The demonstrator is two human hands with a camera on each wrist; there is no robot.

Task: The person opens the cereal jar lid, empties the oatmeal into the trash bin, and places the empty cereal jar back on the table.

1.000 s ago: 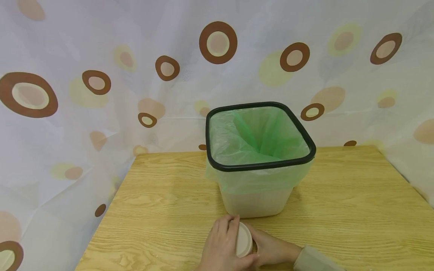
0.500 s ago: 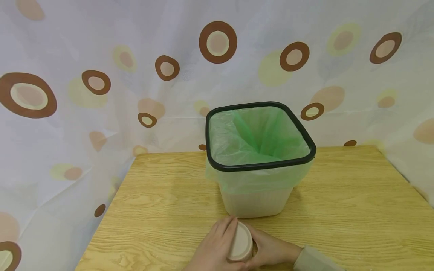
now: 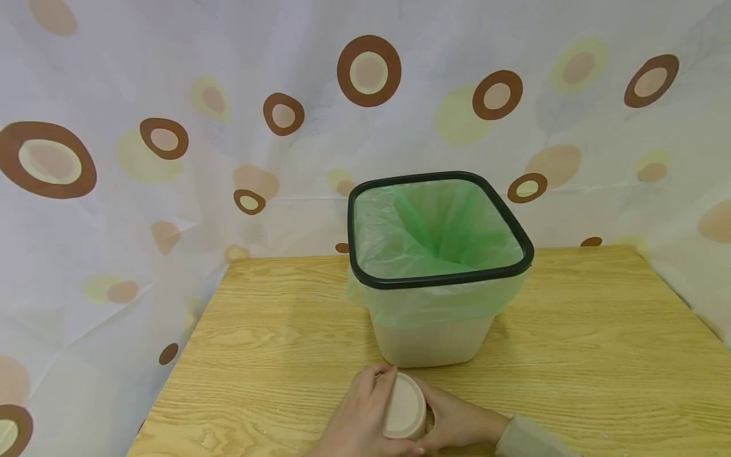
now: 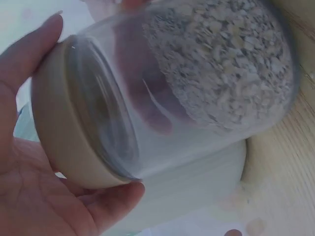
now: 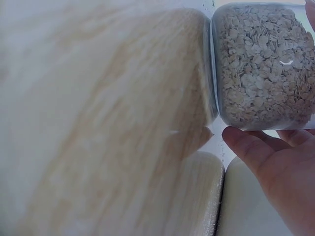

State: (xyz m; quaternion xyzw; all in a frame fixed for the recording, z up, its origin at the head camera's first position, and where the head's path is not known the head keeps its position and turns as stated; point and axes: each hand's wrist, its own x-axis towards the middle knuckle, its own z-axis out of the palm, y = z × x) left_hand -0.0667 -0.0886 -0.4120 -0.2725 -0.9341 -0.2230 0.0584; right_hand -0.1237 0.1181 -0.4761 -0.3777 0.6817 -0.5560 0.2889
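Observation:
A clear jar (image 4: 216,64) of oat flakes stands on the table at the bottom of the head view, topped by a beige lid (image 3: 407,407). My left hand (image 3: 358,416) grips that lid from the left; in the left wrist view its thumb and fingers spread round the lid's side. On the other side my right hand (image 3: 459,417) holds the jar's glass body, partly hidden behind the lid in the head view. The right wrist view has the oat flakes (image 5: 266,64) filling the lower part of the jar, with right-hand fingers (image 5: 251,147) against the glass.
Just behind the jar is a white bin (image 3: 428,346) with a black rim (image 3: 440,279) and a pale green liner bag (image 3: 382,238). A wood-grain table (image 3: 257,343) carries both. A white curtain with brown circles (image 3: 308,38) hangs along the back and sides.
My left hand has shifted a little left and turned round the lid, so more of the lid's top shows. The right hand and the jar have stayed in place.

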